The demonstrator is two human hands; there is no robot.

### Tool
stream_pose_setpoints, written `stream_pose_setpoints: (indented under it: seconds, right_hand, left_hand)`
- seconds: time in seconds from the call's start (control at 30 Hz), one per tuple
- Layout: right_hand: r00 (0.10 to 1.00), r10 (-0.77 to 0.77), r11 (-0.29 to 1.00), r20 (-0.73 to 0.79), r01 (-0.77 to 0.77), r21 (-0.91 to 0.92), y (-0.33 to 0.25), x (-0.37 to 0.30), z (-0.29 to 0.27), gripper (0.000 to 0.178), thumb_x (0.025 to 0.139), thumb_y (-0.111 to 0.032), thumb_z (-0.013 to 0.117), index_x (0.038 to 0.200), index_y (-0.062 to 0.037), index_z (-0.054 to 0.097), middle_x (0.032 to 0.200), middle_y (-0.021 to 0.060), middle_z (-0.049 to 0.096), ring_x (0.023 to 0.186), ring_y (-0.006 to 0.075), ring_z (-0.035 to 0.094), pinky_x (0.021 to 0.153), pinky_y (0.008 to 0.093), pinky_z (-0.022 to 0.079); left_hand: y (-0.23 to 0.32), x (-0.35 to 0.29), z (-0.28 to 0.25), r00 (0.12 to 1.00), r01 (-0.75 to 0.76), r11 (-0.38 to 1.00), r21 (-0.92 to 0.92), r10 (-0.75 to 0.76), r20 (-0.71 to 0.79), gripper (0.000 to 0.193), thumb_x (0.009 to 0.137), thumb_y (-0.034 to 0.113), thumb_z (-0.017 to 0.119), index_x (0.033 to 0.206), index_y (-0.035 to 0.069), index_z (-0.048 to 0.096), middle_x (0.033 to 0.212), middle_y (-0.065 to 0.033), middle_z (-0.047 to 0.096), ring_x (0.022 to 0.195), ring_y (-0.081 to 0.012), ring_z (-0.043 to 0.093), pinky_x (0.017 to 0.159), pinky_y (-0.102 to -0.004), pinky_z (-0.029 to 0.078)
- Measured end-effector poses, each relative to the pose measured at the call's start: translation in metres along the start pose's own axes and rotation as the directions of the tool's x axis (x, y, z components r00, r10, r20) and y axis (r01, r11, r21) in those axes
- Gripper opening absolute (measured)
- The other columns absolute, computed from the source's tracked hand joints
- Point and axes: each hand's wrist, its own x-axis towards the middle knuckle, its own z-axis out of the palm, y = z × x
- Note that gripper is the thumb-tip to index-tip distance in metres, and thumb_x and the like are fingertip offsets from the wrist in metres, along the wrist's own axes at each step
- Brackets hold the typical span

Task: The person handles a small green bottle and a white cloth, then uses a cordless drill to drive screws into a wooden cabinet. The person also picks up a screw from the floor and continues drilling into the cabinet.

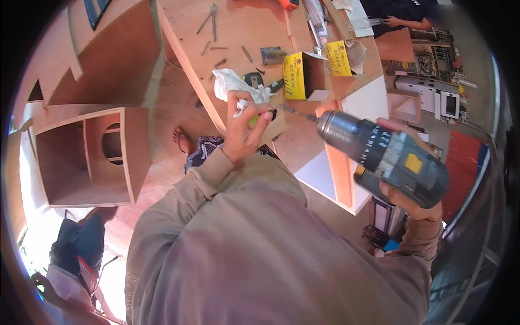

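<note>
My right hand [407,205] is wrapped round the grip of a dark cordless drill [387,154], held level with its nose toward my left hand. A long thin drill bit [295,112] sticks out of the chuck and ends close to my left fingers. My left hand [245,127] is closed in a pinch on a small black and yellow-green thing [253,120], whose kind I cannot make out. Just behind the left hand lies a crumpled white bag or cloth [230,85]. A black tape measure [253,79] sits beside it on the wooden workbench [187,30].
Yellow screw boxes [294,76], loose bolts [213,24] and a dark small packet [272,56] lie on the bench. An open wooden cabinet box [86,187] stands at the left. Another person's hand [394,21] shows at the far right; white-edged panels [319,173] stand below the drill.
</note>
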Motion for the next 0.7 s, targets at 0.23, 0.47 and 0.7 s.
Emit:
stream_pose_setpoints:
  seconds: [0.23,0.47,0.7]
  right_hand:
    - [0.942,0.324,0.943,-0.09,-0.314,0.11,-0.001,-0.034,0.005,0.042,0.08,0.006,0.077,0.122,-0.0014,0.076,0.123,0.0112,0.076,0.103,0.0191,0.072,0.09,0.0355,0.058]
    - [0.907,0.422,0.885,-0.006,-0.41,0.22,0.008,-0.04,0.004,0.077,0.075,-0.005,0.078,0.148,0.001,0.054,0.103,0.0096,0.072,0.081,0.0158,0.065,0.073,0.0312,0.054]
    - [0.891,0.441,0.811,0.111,-0.448,0.376,0.005,-0.026,0.008,0.047,0.079,0.002,0.077,0.125,0.0009,0.069,0.107,0.0089,0.077,0.091,0.0152,0.069,0.084,0.0334,0.056]
  left_hand:
    - [0.0,-0.001,0.001,1.0,0.007,1.0,0.012,-0.007,-0.017,0.014,0.098,0.016,0.078,0.111,0.009,0.078,0.11,-0.0146,0.05,0.11,-0.0314,0.053,0.096,-0.0412,0.047]
    - [0.0,0.001,0.0,0.999,-0.037,0.999,0.034,0.037,-0.008,0.014,0.1,0.014,0.075,0.111,0.007,0.077,0.109,-0.0129,0.052,0.11,-0.0296,0.051,0.097,-0.0409,0.046]
    - [0.002,-0.002,0.002,1.0,-0.004,1.0,0.021,0.005,-0.028,0.015,0.098,0.015,0.078,0.111,0.009,0.079,0.106,-0.013,0.055,0.111,-0.0317,0.053,0.096,-0.044,0.048]
